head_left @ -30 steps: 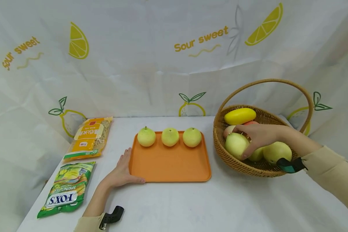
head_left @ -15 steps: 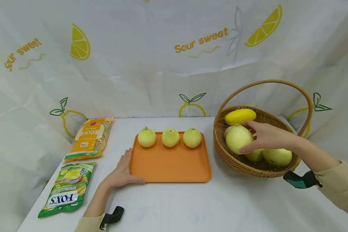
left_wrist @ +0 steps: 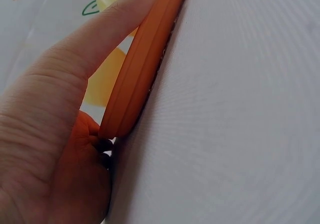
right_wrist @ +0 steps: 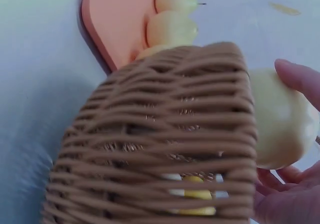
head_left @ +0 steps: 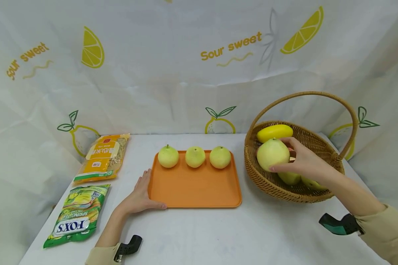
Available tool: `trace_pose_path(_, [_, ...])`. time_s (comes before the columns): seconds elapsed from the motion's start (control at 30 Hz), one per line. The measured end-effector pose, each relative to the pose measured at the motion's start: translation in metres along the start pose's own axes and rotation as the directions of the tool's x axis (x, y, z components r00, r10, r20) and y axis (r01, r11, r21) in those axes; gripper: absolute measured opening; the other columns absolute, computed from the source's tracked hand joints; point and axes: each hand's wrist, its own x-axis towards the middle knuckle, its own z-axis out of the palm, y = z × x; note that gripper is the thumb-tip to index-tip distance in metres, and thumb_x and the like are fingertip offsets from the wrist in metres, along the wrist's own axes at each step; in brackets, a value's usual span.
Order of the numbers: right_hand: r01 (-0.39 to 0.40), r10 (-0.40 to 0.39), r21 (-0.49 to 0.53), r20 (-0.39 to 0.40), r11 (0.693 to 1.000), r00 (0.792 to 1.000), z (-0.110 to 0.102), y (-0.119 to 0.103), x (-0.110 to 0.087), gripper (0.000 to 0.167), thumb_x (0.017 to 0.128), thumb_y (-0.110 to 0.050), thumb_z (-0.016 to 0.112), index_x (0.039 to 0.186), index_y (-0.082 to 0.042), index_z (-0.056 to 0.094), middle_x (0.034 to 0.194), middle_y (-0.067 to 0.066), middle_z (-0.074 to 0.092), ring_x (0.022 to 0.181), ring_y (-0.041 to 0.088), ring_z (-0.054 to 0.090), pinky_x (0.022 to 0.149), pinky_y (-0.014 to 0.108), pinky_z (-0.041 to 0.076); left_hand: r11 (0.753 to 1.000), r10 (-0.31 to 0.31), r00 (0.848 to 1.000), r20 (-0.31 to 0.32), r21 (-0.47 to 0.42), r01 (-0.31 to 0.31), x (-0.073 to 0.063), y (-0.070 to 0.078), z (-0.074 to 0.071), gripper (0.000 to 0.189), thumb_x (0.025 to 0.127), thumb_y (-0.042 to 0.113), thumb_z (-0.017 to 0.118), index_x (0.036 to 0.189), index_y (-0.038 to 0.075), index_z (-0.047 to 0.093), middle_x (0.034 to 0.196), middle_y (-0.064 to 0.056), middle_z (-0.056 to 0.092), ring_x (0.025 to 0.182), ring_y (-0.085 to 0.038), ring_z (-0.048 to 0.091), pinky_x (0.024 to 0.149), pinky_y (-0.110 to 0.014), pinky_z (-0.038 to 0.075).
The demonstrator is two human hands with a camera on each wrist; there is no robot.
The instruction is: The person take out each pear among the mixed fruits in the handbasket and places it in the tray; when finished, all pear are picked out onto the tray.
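Observation:
My right hand [head_left: 303, 160] grips a round pale-green pear [head_left: 272, 154] with thumb and fingers, held over the left part of the wicker basket [head_left: 268, 187]. In the right wrist view the pear [right_wrist: 280, 119] shows beyond the woven basket side [right_wrist: 165, 129], thumb on one side and fingers beneath. The left hand [head_left: 140, 197] rests at the near-left corner of an orange tray [head_left: 195, 187], fingers extended along its left side and thumb at the front edge. Up close, the left thumb [left_wrist: 100, 38] lies along the tray's rim [left_wrist: 137, 73]. Three similar pears [head_left: 194, 157] stand in a row along the tray's far side.
The basket also holds a yellow oblong fruit [head_left: 274, 133] and more pears [head_left: 289, 178]; its tall handle [head_left: 313, 93] arches above. At left lie a yellow food packet [head_left: 103, 158] and a green FOX'S bag [head_left: 77, 215]. A printed white cloth [head_left: 172, 95] hangs behind.
My right hand has lifted the pear up from among the basket's fruit, the forearm drawing back toward the near right. The left hand and tray have stayed put.

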Motion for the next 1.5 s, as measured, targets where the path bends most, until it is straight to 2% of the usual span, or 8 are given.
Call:
trace_pose_path(0.13, [0.007,-0.003,0.05,-0.077,0.999,0.997,0.01,0.003,-0.003,0.094,0.083,-0.032,0.079,0.149,-0.001,0.019,0.144,0.025,0.034,0.131,0.046,0.035,0.091,0.057,0.045,1.0,0.0,1.0,0.0,0.009,0.0,0.0,0.0,0.0,0.142,0.062,0.055,0.087,0.155,0.0,-0.006,0.161,-0.022,-0.003,0.147,-0.035,-0.009,0.116,-0.055,-0.003])
trace_pose_path(0.37, [0.087,-0.075,0.038,-0.245,0.995,0.967,0.032,-0.005,-0.01,0.092,0.08,-0.031,0.082,0.148,-0.006,0.025,0.14,0.021,0.034,0.12,0.038,0.046,0.076,0.016,0.045,1.0,0.003,1.0,0.004,0.017,-0.003,0.001,-0.001,-0.001,0.14,0.064,0.053,0.087,0.154,-0.001,-0.005,0.161,-0.023,-0.003,0.147,-0.035,-0.009,0.116,-0.054,-0.004])
trace_pose_path(0.6, [0.232,-0.23,-0.042,-0.378,0.972,0.897,0.056,-0.016,-0.01,0.088,0.073,-0.025,0.088,0.142,-0.008,0.036,0.132,0.015,0.042,0.114,0.033,0.049,0.081,0.022,0.041,1.0,0.009,1.0,0.006,0.018,-0.01,0.002,0.0,-0.001,0.139,0.064,0.053,0.087,0.154,-0.001,-0.005,0.16,-0.023,-0.003,0.147,-0.035,-0.009,0.116,-0.053,-0.005])
trace_pose_path(0.8, [0.349,-0.333,-0.045,-0.427,0.936,0.841,0.075,-0.022,-0.005,0.088,0.068,-0.013,0.09,0.139,-0.004,0.039,0.134,0.008,0.049,0.114,0.028,0.051,0.084,0.012,0.04,1.0,0.005,1.0,0.006,0.021,-0.005,0.001,0.001,-0.002,0.14,0.064,0.053,0.087,0.154,-0.002,-0.005,0.16,-0.024,-0.003,0.147,-0.035,-0.009,0.116,-0.052,-0.005])
trace_pose_path(0.93, [0.423,-0.415,-0.087,-0.451,0.902,0.79,0.092,-0.026,-0.001,0.091,0.062,-0.007,0.092,0.137,-0.003,0.041,0.133,0.007,0.049,0.111,0.021,0.051,0.086,0.012,0.04,1.0,0.008,1.0,0.004,0.023,-0.008,0.002,0.0,-0.002,0.14,0.064,0.053,0.087,0.154,-0.002,-0.005,0.16,-0.023,-0.003,0.147,-0.035,-0.008,0.116,-0.053,-0.005])
trace_pose_path(1.03, [0.45,-0.452,-0.12,-0.454,0.885,0.768,0.104,-0.029,0.002,0.092,0.061,-0.009,0.093,0.137,-0.005,0.042,0.13,0.006,0.05,0.109,0.018,0.05,0.088,0.015,0.039,1.0,0.009,1.0,0.006,0.023,-0.01,0.002,-0.001,-0.001,0.14,0.064,0.054,0.086,0.154,-0.002,-0.005,0.16,-0.023,-0.003,0.147,-0.035,-0.008,0.116,-0.053,-0.004])
trace_pose_path(1.2, [0.47,-0.47,-0.112,-0.43,0.875,0.771,0.121,-0.031,0.007,0.09,0.062,-0.013,0.093,0.137,-0.007,0.043,0.13,0.004,0.049,0.111,0.017,0.048,0.091,0.029,0.041,1.0,0.008,1.0,0.007,0.025,-0.008,0.002,-0.001,-0.001,0.14,0.064,0.055,0.086,0.154,-0.001,-0.005,0.161,-0.022,-0.003,0.148,-0.034,-0.008,0.117,-0.052,-0.004])
trace_pose_path(1.5, [0.451,-0.416,0.015,-0.362,0.892,0.834,0.153,-0.027,0.023,0.088,0.065,-0.016,0.092,0.137,-0.007,0.043,0.135,0.008,0.049,0.118,0.023,0.051,0.093,0.047,0.049,1.0,0.007,1.0,0.003,0.028,-0.007,0.002,0.001,-0.002,0.14,0.063,0.054,0.087,0.155,0.0,-0.004,0.161,-0.022,-0.002,0.148,-0.033,-0.007,0.117,-0.051,-0.004])
